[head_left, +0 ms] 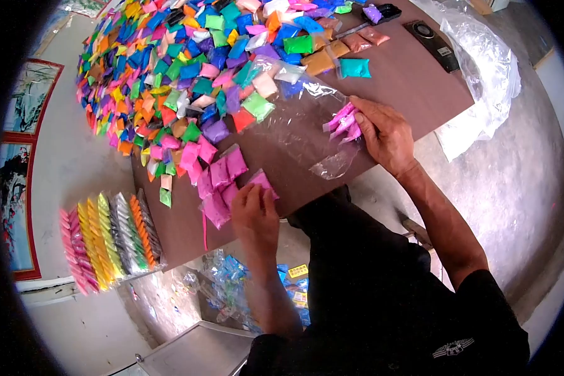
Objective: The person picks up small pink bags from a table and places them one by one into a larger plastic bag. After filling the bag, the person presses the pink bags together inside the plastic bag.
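Note:
My right hand (pixel 385 135) is closed around a small stack of magenta-pink packets (pixel 343 123), held near the front edge of the brown table. Beside it, a large clear plastic bag (pixel 307 116) lies across the tabletop. My left hand (pixel 255 216) has its fingers curled at a pink packet (pixel 262 183), gripping it at its lower edge; the fingertips are partly hidden. More pink packets (pixel 220 172) lie in overlapping rows just left of that hand.
A big heap of multicoloured packets (pixel 169 81) covers the table's far left. Bundled rows of coloured packets (pixel 109 238) stand at the left corner. A black device (pixel 431 45) and clear plastic sheeting (pixel 479 69) are at the right. Blue packaging (pixel 232 282) sits below the table (pixel 413 94).

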### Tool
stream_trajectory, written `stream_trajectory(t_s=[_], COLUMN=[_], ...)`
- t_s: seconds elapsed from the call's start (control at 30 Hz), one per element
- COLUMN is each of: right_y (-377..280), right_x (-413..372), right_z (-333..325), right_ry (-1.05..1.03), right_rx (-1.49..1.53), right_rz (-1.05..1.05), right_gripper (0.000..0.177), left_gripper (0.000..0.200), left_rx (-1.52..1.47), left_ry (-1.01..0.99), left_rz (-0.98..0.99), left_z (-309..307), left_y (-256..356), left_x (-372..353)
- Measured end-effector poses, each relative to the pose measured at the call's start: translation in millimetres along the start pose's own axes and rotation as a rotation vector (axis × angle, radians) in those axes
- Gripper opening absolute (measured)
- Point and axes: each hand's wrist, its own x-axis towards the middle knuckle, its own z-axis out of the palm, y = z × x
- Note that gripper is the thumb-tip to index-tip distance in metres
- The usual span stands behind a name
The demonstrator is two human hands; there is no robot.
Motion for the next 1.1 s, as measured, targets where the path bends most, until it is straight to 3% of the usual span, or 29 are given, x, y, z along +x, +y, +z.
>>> stream_trajectory(t_s=[0.17, 0.33, 0.47, 0.53, 0.77, 0.87, 0.93, 1.1], right_y=[-0.2, -3.6, -2.1, -1.4, -2.7, -0.8, 2.0, -2.9], right_x=[-1.2, 0.1, 0.4, 0.0, 1.6, 1.3, 0.9, 2.2], right_z=[1.4, -0.6, 0.7, 0.3, 0.0, -0.5, 1.4, -2.0], right_ry=[0.007, -0.006, -0.002, 0.000, 0.006, 0.008, 0.014, 0.000], right_rx=[0.007, 0.015, 0.023, 0.021, 0.023, 0.036, 0.046, 0.042], right_rz=[0.002, 0.018, -0.003, 0.010, -0.003, 0.024, -0.007, 0.007], right_gripper=[0.028, 0.027, 0.027, 0.027, 0.026, 0.026, 0.026, 0.027], left_gripper=[0.025, 0.031, 0.031, 0.032, 0.033, 0.033, 0.036, 0.036], left_rx=[-0.156, -0.452, -0.389, -0.525, -0.461, -0.213, -0.404, -0.499], left_ry=[0.034, -0.140, -0.178, -0.288, -0.198, -0.222, -0.250, -0.382], left_rz=[0.082, -0.023, -0.031, -0.094, -0.114, 0.027, -0.079, -0.226], left_z=[7.5, 1.4, -4.7, -11.0, -10.7, -0.8, -2.5, -12.5], left_y=[6.7, -12.7, -12.4, -14.3, -12.5, -24.5, -27.6, -35.5], left_x=[-7.7, -6.5, -3.2, 2.3, 24.7, 28.8, 25.9, 23.0])
